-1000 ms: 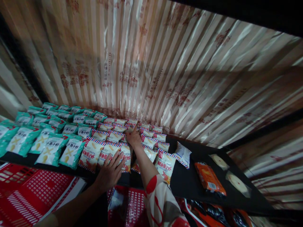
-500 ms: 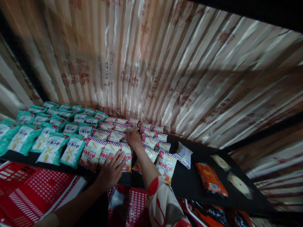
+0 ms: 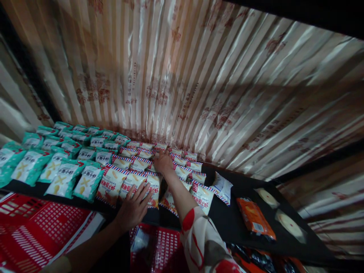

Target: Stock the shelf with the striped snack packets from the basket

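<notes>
My left hand point(image 3: 135, 206) lies flat, fingers spread, against the front of the cream snack bags point(image 3: 112, 184) with red lettering and striped edges. My right hand point(image 3: 164, 163) reaches over the front row, its fingers stretched onto the bags farther back and partly hidden by the hand. The cream bags stand in rows on a black shelf. To their left are rows of teal and white snack bags point(image 3: 65, 177). One more cream bag point(image 3: 202, 196) stands in the front row right of my right forearm.
A pale bag point(image 3: 222, 187) leans right of the rows. Farther right on the black shelf point(image 3: 227, 220) lie an orange packet point(image 3: 256, 218) and two round pale items in clear wrap point(image 3: 290, 224). Red baskets point(image 3: 54, 223) sit below the front edge; a striped plastic sheet point(image 3: 176, 83) hangs behind.
My right hand has shifted slightly to the right, and its earlier pointing index finger is now less distinct. My left hand stays on the front bags. The view has moved slightly.
</notes>
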Tool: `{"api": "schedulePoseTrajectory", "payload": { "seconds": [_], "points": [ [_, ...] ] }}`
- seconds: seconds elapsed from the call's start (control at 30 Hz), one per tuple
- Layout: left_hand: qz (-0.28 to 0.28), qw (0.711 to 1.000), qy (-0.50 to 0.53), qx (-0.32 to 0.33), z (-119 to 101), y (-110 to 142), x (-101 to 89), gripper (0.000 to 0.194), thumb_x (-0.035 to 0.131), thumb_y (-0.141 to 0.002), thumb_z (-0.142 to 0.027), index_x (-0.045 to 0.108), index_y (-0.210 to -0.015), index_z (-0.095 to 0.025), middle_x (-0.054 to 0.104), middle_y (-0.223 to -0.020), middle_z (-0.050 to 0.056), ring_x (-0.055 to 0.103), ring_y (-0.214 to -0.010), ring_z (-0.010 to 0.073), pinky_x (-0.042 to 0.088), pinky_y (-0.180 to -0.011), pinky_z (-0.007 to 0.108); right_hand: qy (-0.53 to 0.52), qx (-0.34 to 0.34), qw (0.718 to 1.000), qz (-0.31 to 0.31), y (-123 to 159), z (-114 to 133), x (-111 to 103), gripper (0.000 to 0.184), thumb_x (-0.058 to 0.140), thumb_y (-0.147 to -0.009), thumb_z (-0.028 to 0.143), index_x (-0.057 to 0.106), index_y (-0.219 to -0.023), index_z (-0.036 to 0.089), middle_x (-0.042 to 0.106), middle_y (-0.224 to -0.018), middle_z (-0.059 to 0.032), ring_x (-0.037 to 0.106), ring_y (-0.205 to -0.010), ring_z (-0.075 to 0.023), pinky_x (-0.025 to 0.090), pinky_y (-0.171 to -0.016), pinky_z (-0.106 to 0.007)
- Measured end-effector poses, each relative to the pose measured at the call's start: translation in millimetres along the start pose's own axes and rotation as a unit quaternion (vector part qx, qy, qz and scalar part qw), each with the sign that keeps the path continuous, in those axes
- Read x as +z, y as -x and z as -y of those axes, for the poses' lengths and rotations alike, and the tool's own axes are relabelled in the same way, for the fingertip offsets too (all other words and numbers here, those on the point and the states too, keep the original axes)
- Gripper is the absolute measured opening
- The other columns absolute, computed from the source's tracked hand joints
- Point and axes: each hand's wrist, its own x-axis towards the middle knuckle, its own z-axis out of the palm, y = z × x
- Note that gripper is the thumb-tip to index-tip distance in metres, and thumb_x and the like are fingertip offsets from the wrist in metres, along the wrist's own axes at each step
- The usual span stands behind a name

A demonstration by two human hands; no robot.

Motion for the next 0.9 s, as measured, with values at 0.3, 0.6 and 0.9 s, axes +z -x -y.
{"api": "schedulePoseTrajectory", "payload": {
  "seconds": [0.3, 0.6, 0.9],
  "points": [
    [0.0, 1.0, -0.007, 0.009, -0.1, -0.7, -2.8, 0.045, 0.047, -0.087, -0.036, 0.048, -0.13, -0.023, 0.04, -0.142, 0.007, 0.027, -0.134, 0.0257, 0.01, -0.111, 0.046, 0.055, -0.021, 0.998, 0.036, -38.2, -11.7, -9.2, 0.058, 0.029, -0.092, 0.045, 0.024, -0.141, 0.014, 0.054, -0.123, -0.0207, 0.049, -0.117, -0.0297, 0.033, -0.096, -0.045],
    [-0.005, 1.0, -0.011, 0.01, 0.7, -1.3, -1.8, 0.044, 0.047, -0.088, -0.036, 0.048, -0.13, -0.022, 0.039, -0.142, 0.007, 0.024, -0.136, 0.0246, 0.008, -0.112, 0.045, 0.078, -0.006, 0.994, 0.08, -53.7, -18.5, -2.3, 0.058, 0.024, -0.093, 0.047, 0.032, -0.137, 0.011, 0.061, -0.115, -0.0213, 0.054, -0.112, -0.0302, 0.038, -0.091, -0.045],
    [0.001, 1.0, -0.006, 0.013, 1.6, -1.1, -0.7, 0.045, 0.046, -0.088, -0.036, 0.047, -0.131, -0.022, 0.037, -0.143, 0.007, 0.024, -0.135, 0.0255, 0.008, -0.111, 0.046, 0.079, -0.019, 0.994, 0.077, -55.4, -18.3, 1.7, 0.052, 0.025, -0.093, 0.044, 0.038, -0.132, 0.012, 0.064, -0.109, -0.0176, 0.058, -0.107, -0.0267, 0.029, -0.098, -0.046]
  ]
}}
